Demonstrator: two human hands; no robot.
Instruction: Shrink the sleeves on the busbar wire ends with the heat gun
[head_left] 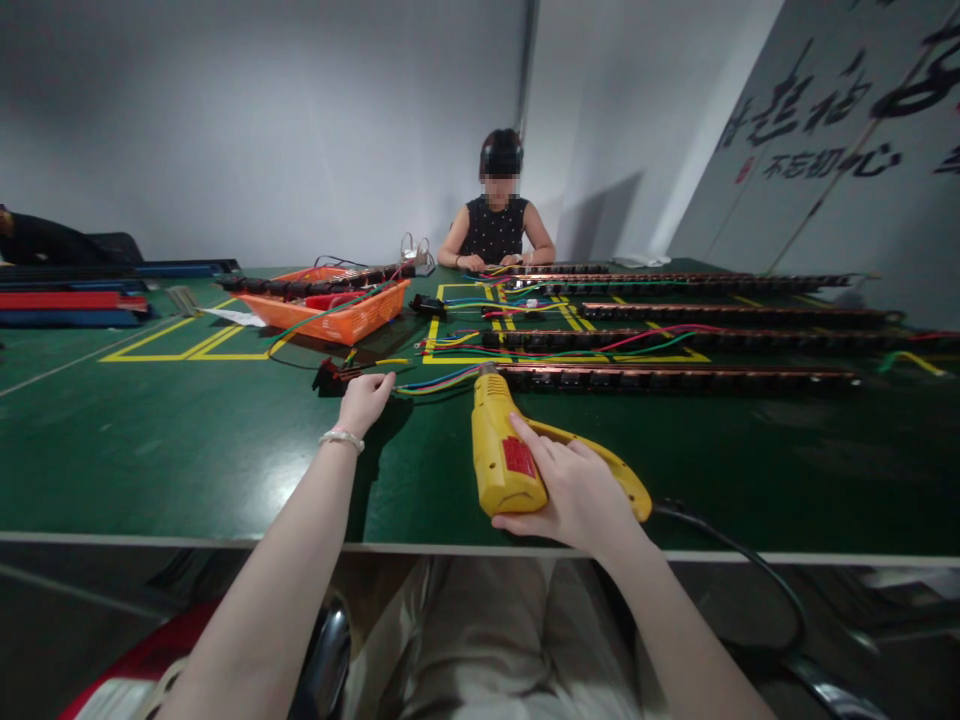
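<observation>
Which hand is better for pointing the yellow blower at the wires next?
Probably the right hand: it holds the yellow heat gun, its nozzle seemingly close to the coloured wires. The left hand seems to pinch them near the black connector.

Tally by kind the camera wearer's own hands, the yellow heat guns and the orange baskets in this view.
Hands: 2 (left hand at the wires, right hand on the heat gun)
Yellow heat gun: 1
Orange basket: 1
Total: 4
</observation>
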